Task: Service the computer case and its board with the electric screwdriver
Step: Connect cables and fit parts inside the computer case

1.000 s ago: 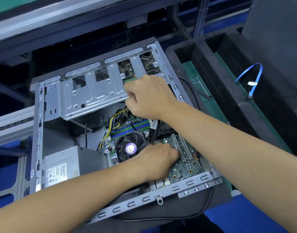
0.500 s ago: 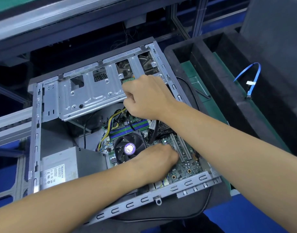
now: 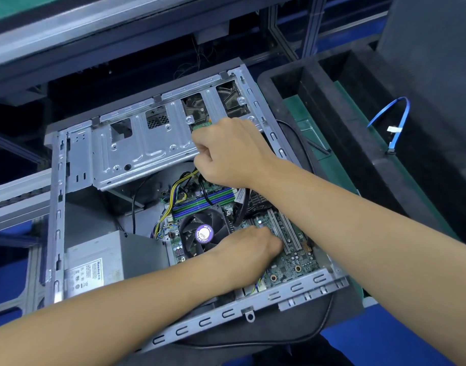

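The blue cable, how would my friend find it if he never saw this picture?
Look right of the open computer case to the black foam tray. The blue cable arches there, alone. It is the only bright blue loop, with a white tag.
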